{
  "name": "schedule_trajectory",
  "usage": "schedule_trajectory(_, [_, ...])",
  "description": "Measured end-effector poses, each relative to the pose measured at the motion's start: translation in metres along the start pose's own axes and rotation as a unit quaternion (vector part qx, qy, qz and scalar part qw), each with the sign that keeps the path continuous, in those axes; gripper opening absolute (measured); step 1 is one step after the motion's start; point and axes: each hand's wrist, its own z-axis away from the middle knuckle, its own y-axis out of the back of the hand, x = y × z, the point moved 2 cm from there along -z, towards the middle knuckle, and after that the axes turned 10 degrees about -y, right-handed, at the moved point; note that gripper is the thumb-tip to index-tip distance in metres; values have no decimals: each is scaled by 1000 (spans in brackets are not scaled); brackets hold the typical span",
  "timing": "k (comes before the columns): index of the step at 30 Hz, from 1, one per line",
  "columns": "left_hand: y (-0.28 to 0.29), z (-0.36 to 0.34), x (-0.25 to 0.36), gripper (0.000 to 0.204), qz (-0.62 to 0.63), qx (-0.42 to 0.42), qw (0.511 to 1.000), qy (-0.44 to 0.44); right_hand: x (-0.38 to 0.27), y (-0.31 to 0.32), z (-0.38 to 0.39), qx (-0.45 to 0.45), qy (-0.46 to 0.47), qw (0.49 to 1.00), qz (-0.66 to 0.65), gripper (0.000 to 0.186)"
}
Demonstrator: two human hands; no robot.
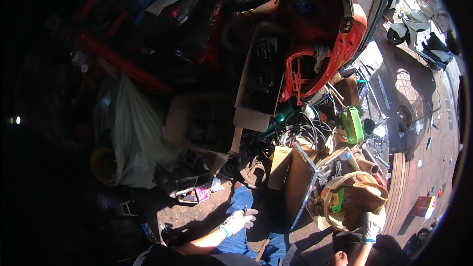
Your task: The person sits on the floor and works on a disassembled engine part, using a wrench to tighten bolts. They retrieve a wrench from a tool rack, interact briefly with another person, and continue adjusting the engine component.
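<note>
Head view: your gloved left hand (238,222) is over your jeans (240,200), fingers part-curled, can't tell if on anything; your gloved right hand (373,223) is at the near side of the tan bucket (326,203), grip hidden, bucket just right of the tilted board (300,183).

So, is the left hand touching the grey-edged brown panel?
Apart: the head view shows a dark gap between the left hand and the brown panel.

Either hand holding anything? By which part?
Right hand: apparently the brown open-topped container, by its near side. Left hand: can't tell whether it holds anything.
</note>
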Motion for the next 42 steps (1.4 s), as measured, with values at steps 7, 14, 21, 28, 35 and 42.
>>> schedule_trajectory(7, [59,17,-1,37,102,18,993,-53,-124,74,120,85,120,985,-85,58])
schedule_trajectory(14, [159,58,-26,33,133,144,978,-71,-259,11,175,-3,249,950,-187,54])
schedule_trajectory(21, [232,81,-66,39,242,222,944,-28,-440,-34,216,-216,322,909,-153,39])
schedule_trajectory(28, [277,102,-93,41,172,237,955,-47,-673,-28,98,32,368,922,-113,56])
schedule_trajectory(35, [304,99,-66,41,100,236,964,-77,-538,-73,59,46,438,897,-45,65])
schedule_trajectory(42, [264,51,-26,41,23,191,975,-109,-144,-11,26,70,-17,997,-21,54])
